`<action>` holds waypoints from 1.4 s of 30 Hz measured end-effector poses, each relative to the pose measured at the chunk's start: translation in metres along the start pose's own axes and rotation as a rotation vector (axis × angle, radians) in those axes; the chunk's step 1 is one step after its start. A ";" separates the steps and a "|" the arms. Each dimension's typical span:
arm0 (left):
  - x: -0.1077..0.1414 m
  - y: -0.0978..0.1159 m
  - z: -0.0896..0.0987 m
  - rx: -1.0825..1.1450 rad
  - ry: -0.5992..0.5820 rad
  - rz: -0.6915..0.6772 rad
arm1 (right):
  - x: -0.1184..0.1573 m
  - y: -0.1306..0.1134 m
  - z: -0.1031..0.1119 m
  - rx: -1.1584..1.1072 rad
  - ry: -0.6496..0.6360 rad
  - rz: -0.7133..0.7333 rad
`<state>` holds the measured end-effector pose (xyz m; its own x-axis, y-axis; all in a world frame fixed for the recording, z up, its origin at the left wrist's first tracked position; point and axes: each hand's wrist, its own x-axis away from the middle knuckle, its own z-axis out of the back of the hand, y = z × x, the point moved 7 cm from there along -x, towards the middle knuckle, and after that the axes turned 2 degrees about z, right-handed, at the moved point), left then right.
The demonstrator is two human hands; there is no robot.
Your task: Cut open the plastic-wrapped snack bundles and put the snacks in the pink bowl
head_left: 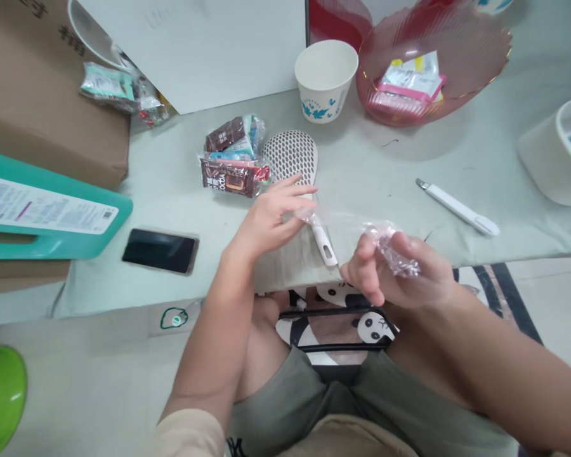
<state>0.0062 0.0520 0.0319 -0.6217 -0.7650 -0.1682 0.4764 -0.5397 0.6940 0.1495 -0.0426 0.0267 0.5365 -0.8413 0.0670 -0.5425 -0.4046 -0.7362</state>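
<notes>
A thin clear plastic film stretches between my two hands above the table's front edge. My right hand has its fingers curled around a crumpled bunch of it. My left hand pinches the other end between thumb and finger, its remaining fingers stretched out. Under my left hand lies a white hairbrush-like paddle with a perforated oval head and a white handle. Just left of its head sits a pile of wrapped snacks, some in brown cocoa wrappers.
A phone and a teal container are at the left by a cardboard box. A paper cup, a pink bowl, a white utility knife and a white tub stand or lie further right.
</notes>
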 end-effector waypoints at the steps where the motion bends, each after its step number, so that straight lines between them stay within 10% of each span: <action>1: 0.000 0.000 0.001 0.020 0.003 0.004 | 0.001 -0.004 0.003 0.010 0.011 0.023; 9: 0.002 0.007 -0.014 0.188 -0.142 0.291 | -0.003 -0.032 0.044 0.239 0.251 0.083; 17: 0.018 0.035 -0.038 0.639 -0.629 0.331 | -0.009 -0.023 0.077 0.845 0.515 -0.006; 23: 0.020 0.049 -0.025 0.823 -0.416 0.290 | -0.018 -0.022 0.074 1.292 0.550 -0.030; 34: 0.019 0.024 -0.010 1.049 -0.331 0.427 | -0.018 0.012 0.000 1.229 -0.251 0.229; 42: 0.018 0.013 -0.020 0.791 -0.403 0.411 | -0.019 0.010 0.013 1.048 -0.072 0.061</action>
<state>0.0133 0.0239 0.0240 -0.7366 -0.5836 0.3419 0.2405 0.2465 0.9388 0.1421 -0.0266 0.0096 0.5831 -0.8124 -0.0046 0.2421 0.1792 -0.9535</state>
